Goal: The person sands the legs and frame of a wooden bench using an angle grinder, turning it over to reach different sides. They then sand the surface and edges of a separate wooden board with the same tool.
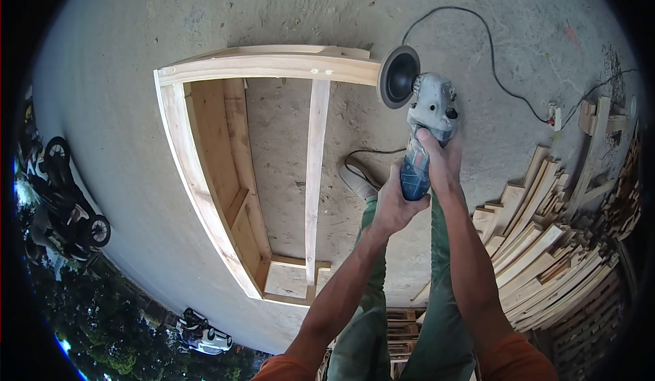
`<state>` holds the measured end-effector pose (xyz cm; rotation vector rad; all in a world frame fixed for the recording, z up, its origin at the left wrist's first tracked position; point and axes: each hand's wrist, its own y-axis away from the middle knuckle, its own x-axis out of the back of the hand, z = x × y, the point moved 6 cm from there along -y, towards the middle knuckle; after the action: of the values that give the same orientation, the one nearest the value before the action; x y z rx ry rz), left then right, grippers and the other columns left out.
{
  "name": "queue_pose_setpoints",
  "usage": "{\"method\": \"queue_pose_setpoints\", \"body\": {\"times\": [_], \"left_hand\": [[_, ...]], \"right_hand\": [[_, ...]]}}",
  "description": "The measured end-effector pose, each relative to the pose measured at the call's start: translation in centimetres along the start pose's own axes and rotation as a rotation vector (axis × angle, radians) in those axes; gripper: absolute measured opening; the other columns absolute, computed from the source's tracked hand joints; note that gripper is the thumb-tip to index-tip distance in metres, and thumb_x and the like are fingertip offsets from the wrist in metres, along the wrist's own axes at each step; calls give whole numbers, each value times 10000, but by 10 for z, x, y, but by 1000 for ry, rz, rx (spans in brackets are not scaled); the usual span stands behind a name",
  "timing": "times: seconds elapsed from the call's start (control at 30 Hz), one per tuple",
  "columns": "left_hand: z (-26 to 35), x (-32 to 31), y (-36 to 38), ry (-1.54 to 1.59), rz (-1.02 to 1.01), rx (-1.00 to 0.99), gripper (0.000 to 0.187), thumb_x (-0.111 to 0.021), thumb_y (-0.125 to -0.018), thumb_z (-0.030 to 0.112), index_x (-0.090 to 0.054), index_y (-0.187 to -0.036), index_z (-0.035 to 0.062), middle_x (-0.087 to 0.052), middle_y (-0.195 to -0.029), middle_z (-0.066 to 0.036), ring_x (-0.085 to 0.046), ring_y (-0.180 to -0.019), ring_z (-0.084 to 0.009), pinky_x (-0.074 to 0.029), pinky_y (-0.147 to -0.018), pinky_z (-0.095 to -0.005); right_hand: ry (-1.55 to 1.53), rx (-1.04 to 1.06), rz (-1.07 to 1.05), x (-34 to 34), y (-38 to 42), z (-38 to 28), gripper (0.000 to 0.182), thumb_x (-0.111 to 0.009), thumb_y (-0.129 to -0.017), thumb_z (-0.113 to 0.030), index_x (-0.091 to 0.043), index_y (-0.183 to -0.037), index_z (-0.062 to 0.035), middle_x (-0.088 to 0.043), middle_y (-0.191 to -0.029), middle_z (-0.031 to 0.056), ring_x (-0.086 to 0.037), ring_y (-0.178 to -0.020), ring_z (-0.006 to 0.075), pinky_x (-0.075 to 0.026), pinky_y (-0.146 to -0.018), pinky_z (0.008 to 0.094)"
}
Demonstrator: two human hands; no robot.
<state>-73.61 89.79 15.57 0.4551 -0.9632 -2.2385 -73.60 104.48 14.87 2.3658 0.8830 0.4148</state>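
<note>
An angle grinder [417, 166] with a blue body and a grey, dusty head is held in both my hands. My left hand [394, 207] wraps the rear of its body, and my right hand [445, 159] grips it nearer the head. Its round dark disc [398, 76] stands on edge at the end of the top rail of a wooden frame [273, 67], overlapping the rail's end in this view. The frame is pale timber, with a thin crosspiece [316, 169] running down its middle.
A black cord [490, 33] loops over the concrete floor to a white connector [554, 116] at the right. Stacked wood strips [546, 244] lie at the lower right, with pallets [580, 333] below. My shoe [358, 180] is beside the frame. Motorcycles [65, 203] stand far left.
</note>
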Motion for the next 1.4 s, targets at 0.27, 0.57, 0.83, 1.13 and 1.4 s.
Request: {"method": "queue_pose_setpoints", "body": {"times": [0.27,0.57,0.83,1.13,1.4], "left_hand": [[-11,-12,3,-34,-23,27,787,-820,-712,226,-407,-1346,10,-650,-1087,-169,-657,-978,-286,-520,-896,-412],[-14,-8,21,-96,-209,89,925,-874,-717,327,-373,-1426,8,-655,-1099,-186,-669,-991,-323,-529,-897,-415],[-16,134,-11,-809,551,-243,971,-923,-711,285,-394,-1483,27,-536,-1373,-220,-459,-1331,-388,-418,-1082,-484],[-86,191,-72,-665,673,-63,892,-868,-769,229,-372,-1494,74,-677,-1158,-295,-680,-1050,-477,-552,-874,-517],[-85,194,-67,-629,637,-102,693,-724,-808,139,-444,-1436,56,-707,-1048,-290,-710,-1005,-440,-551,-877,-487]], "right_hand": [[-97,31,89,12,6,1,566,-764,-850,-174,-557,-1332,38,-653,-1209,125,-635,-1069,211,-501,-951,338],[-133,-182,160,32,24,33,555,-749,-895,-222,-558,-1352,27,-646,-1213,107,-636,-1049,185,-511,-919,322],[-184,-150,63,45,-1,52,466,-696,-953,-274,-541,-1287,11,-649,-1008,100,-670,-825,185,-572,-725,329],[-125,6,-133,-4,-94,97,420,-666,-972,-249,-534,-1260,26,-640,-935,90,-681,-699,167,-601,-617,330],[-98,131,-186,-36,-127,121,453,-686,-967,-230,-543,-1320,16,-647,-1066,75,-637,-878,118,-546,-740,279]]}}
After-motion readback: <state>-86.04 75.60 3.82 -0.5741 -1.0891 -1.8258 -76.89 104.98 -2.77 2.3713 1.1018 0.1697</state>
